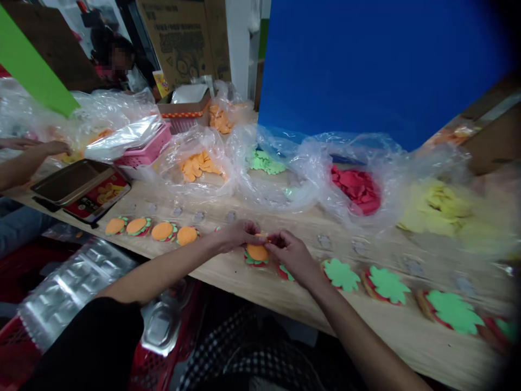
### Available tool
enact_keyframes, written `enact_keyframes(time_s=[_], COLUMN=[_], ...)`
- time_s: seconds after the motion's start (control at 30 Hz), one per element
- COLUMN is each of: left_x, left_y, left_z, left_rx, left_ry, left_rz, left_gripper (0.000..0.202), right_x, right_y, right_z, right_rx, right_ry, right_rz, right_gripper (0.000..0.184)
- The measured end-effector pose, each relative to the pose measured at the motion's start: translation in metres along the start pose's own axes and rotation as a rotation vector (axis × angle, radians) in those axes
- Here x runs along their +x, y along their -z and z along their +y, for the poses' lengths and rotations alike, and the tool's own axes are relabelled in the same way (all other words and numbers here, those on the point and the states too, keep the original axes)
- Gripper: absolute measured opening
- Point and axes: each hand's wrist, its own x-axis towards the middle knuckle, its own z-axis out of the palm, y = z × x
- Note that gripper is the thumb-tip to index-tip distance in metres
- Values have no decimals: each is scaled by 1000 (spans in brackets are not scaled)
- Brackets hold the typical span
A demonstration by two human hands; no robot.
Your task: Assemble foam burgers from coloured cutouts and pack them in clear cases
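Wooden table (pixel 244 282), round orange-topped stack (pixel 257 253) flat, left hand (pixel 236 234), right hand (pixel 295 258) pinching it

You are in a small craft-assembly workshop, set up for piecework. Identify it by the long wooden bench (pixel 252 282), where open clear bags hold pre-cut shapes sorted by colour: orange pieces (pixel 199 164), green pieces (pixel 264 161), red pieces (pixel 357 187) and yellow pieces (pixel 437 206). Matching orange-topped stacks (pixel 163 231) and green-topped stacks (pixel 386 283) lie in a row along the front edge. A cardboard carton (pixel 183 38), a blue sheet (pixel 366 65) and a green sheet (pixel 32 70) stand behind. Clear blister trays (pixel 77 282) lie below the bench. A co-worker's hand (pixel 55 147) is at the same bench on your left.
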Motion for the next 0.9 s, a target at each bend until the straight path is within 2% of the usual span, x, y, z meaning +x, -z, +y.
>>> enact_keyframes(time_s=[0.1,0.2,0.3,0.4,0.47,0.53,0.6,0.67,0.73,0.8,0.9], left_x=[4,5,3,-1,-3,-2,0,1,1,-2,-8], left_y=[0,1,0,-2,-2,0,2,4,3,1,2], left_z=[-7,-11,-7,0,3,2,-2,-7,-10,-9,-1], left_rx=[186,410,684,870,922,950,984,1028,1081,1131,1133], left_ry=[-26,-54,-145,-209,-227,-244,-268,-281,-282,-305,-367], left_rz=[12,38,104,149,165,160,133,132,165,215,265], left_gripper=[32,27,24,31,34,28,17,15,15,14,13], right_x=[0,3,4,1,-2,-5,-10,-16,-23,-29,-34], right_y=[-2,-5,-8,-8,-3,8,22,37,48,52,50], right_z=[9,16,17,11,5,2,2,5,11,18,28], right_rx=[-76,-172,-207,-148,-66,68,227,330,330,273,95], right_ry=[19,104,154,156,109,33,-45,-120,-190,-218,-156], right_rz=[-10,27,69,57,39,43,97,159,174,136,88], right_gripper=[11,6,4,3,4,10,19,30,37,37,30])
